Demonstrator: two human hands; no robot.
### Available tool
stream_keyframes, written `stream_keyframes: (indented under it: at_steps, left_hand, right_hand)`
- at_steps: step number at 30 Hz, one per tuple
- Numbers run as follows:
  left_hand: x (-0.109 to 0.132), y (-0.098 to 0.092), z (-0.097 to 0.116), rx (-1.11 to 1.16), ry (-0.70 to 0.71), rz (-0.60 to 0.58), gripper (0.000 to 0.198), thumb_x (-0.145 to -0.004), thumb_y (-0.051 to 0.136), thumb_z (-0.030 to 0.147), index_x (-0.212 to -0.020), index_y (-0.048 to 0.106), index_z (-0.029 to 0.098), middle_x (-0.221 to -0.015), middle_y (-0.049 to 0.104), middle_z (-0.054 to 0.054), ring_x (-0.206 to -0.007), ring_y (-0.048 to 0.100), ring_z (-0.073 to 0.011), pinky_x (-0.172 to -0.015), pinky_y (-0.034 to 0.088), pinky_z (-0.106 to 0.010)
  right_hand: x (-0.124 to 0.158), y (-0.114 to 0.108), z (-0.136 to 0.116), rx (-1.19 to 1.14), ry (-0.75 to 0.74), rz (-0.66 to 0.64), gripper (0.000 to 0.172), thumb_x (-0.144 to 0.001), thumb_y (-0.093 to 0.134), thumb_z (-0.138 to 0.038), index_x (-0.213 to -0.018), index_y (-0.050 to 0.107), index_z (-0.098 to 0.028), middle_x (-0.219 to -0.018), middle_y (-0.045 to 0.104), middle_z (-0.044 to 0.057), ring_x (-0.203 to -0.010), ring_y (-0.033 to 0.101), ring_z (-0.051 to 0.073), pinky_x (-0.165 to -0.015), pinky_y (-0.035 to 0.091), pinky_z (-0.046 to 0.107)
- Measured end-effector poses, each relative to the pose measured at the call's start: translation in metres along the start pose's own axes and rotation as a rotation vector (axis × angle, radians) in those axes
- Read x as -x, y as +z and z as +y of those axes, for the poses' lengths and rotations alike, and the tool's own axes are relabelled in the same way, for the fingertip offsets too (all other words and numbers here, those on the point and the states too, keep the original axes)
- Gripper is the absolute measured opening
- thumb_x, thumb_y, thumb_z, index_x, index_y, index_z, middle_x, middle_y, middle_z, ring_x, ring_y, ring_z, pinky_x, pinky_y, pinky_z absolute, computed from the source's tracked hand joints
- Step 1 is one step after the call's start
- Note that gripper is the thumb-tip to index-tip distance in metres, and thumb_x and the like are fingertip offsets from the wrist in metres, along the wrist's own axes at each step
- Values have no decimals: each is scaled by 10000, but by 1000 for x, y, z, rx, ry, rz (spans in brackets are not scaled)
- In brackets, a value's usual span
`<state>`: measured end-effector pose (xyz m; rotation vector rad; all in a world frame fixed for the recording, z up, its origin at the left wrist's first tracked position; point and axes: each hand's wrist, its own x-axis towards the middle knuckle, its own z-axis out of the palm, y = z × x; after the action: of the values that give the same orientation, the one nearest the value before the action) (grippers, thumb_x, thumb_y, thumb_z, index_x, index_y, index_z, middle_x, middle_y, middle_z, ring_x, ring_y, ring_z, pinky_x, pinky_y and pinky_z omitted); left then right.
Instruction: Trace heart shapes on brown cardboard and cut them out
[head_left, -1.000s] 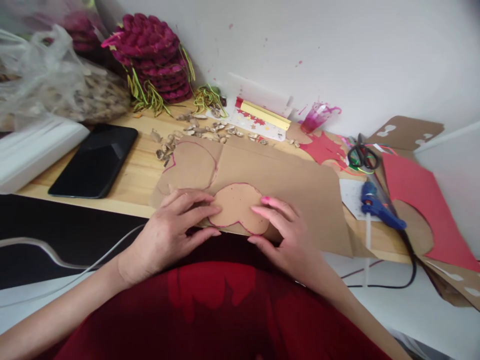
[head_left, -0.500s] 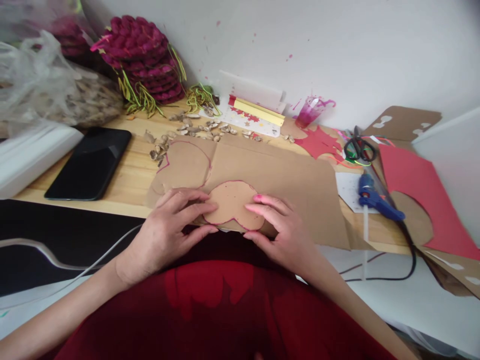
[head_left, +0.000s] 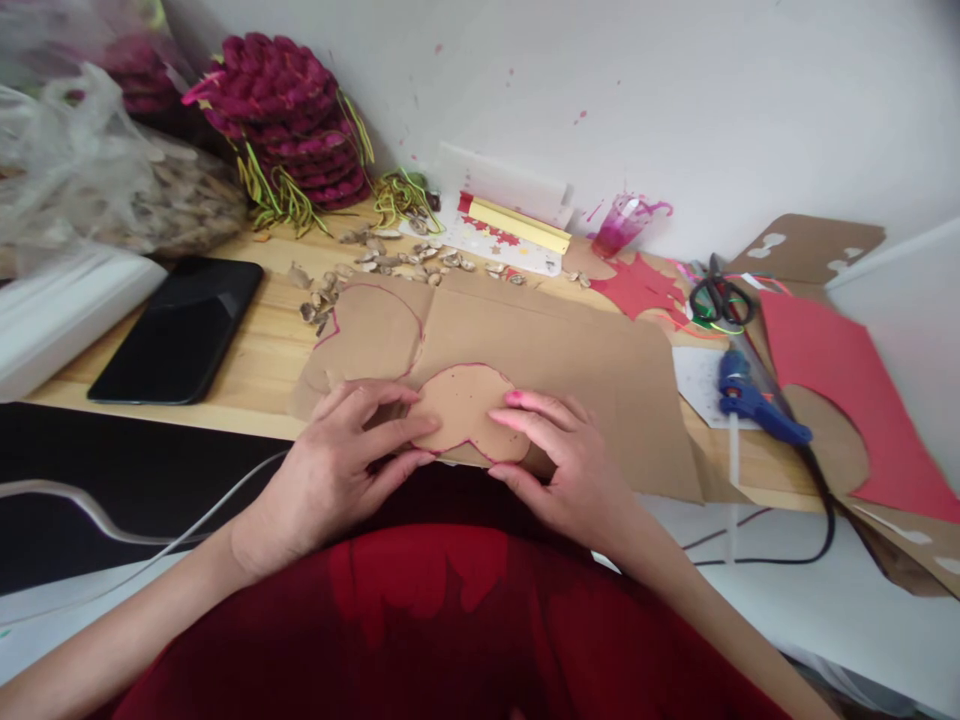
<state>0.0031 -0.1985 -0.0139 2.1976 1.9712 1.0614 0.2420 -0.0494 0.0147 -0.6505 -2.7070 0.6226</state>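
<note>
A rounded cardboard cutout [head_left: 466,412] with a pink outline lies on a large brown cardboard sheet [head_left: 570,370] at the near edge of a wooden table [head_left: 255,350]. My left hand [head_left: 337,470] pinches the cutout's left edge, thumb below and fingers on top. My right hand [head_left: 570,465] grips its right edge the same way, fingers laid over it. Both hands sit side by side above my red clothing.
A black phone [head_left: 180,330] lies at the left. Seed shells [head_left: 375,262], magenta woven pieces [head_left: 285,110] and a plastic bag [head_left: 97,180] are behind. Scissors [head_left: 720,298], a blue glue gun [head_left: 754,405] with its cord, and red paper [head_left: 847,400] lie at the right.
The view shifted slightly. My hands stay on the cutout, with my left fingers curling a bit tighter at its edge.
</note>
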Motion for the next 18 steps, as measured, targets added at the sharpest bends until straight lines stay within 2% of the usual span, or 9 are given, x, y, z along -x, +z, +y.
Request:
stream_keyframes:
  at_steps: [6, 18]
  left_hand:
    - [4, 3, -5, -55, 89, -6, 344, -904, 760, 191, -1227, 691, 285, -1310, 649, -85, -1227, 611, -297, -991, 509, -469]
    - [4, 3, -5, -25, 94, 6, 333, -890, 782, 196, -1207, 709, 264, -1278, 693, -83, -1203, 651, -288, -981, 506, -444]
  right_hand:
    - [0, -1, 2, -12, -4, -19, 443, -931, 733, -426, -1325, 660, -235, -1417, 653, 108, -1312, 587, 293, -1106, 449, 503]
    - [4, 1, 6, -27, -61, -6, 469, -925, 748, -437, -1331, 660, -220, -1405, 655, 112, -1309, 586, 282, -1116, 448, 483]
